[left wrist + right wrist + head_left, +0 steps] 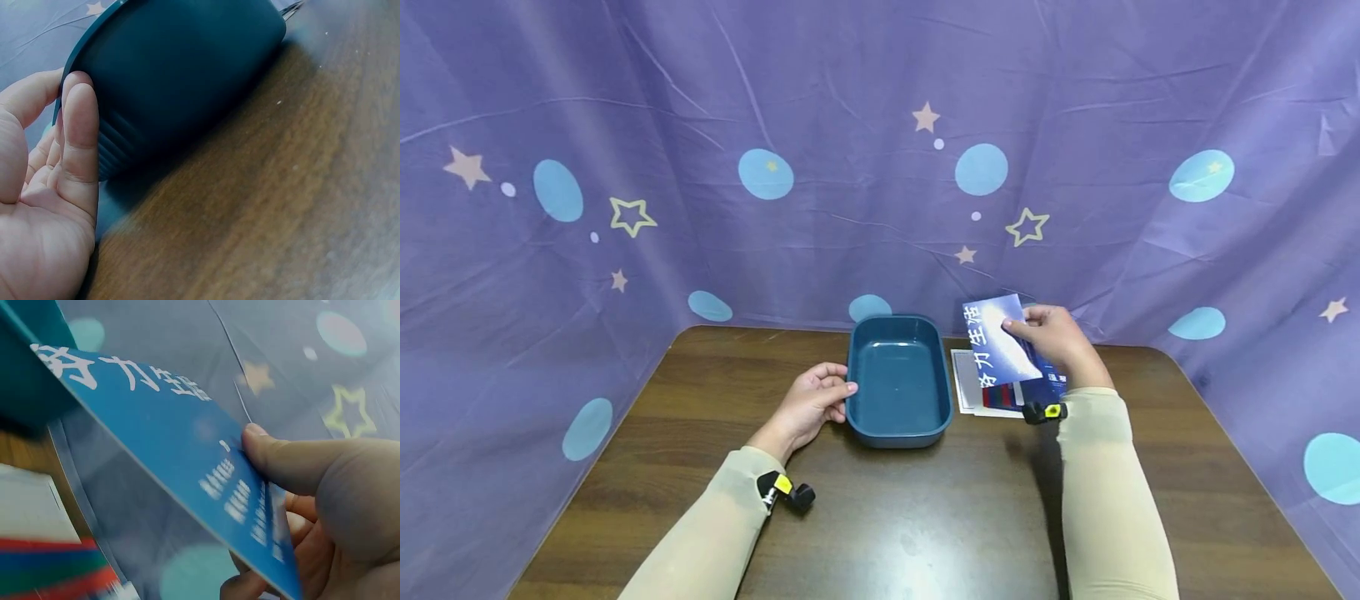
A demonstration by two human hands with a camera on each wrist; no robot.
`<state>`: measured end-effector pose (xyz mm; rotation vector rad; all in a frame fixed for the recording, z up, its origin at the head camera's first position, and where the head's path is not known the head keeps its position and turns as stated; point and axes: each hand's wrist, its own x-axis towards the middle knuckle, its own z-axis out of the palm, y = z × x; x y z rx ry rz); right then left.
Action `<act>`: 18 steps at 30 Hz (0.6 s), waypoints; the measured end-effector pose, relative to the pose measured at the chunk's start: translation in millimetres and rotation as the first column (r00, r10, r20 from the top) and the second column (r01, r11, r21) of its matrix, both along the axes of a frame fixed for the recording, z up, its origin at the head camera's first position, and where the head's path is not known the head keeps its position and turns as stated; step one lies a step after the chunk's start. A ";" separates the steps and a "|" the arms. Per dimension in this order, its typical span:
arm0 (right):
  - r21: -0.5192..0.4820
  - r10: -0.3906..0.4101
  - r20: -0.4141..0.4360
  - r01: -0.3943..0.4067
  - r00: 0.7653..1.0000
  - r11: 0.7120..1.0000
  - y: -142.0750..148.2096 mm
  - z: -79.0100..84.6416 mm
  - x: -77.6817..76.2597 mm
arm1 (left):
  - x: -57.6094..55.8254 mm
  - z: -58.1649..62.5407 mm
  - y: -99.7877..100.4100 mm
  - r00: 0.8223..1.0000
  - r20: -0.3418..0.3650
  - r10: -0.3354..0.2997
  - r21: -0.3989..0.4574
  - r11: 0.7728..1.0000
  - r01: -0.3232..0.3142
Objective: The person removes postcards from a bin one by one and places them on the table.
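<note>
A deep teal tray [898, 387] with rounded corners stands on the table, and nothing lies in it. My left hand [808, 408] pinches its left rim, thumb over the edge and fingers against the outer wall [181, 75]. To the tray's right, my right hand [1060, 342] holds up a blue and white postcard [988, 342] with large white Chinese characters, gripping it by its right edge. Its thumb [275, 453] lies on the printed face, with the other fingers behind. Beneath the raised postcard are several more cards [967, 387], overlapping and partly hidden by it.
The brown wooden table [880, 517] has its back edge against a purple curtain [820, 258] patterned with stars and dots. A black camera strap [786, 492] sits on the left wrist, another [1045, 412] on the right.
</note>
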<state>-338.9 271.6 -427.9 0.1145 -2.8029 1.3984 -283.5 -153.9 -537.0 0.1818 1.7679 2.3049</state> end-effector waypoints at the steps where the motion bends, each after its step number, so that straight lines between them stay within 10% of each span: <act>1: 0.010 -0.021 0.004 0.021 1.000 1.000 6.9 -1.0 1.1 | 0.1 -0.1 0.4 1.000 -0.002 -0.001 0.000 1.000 0.001; 18: -0.083 -0.267 0.301 0.304 0.915 0.949 86.6 -40.0 11.8 | -1.7 -3.7 1.2 1.000 0.002 0.013 -0.002 1.000 -0.013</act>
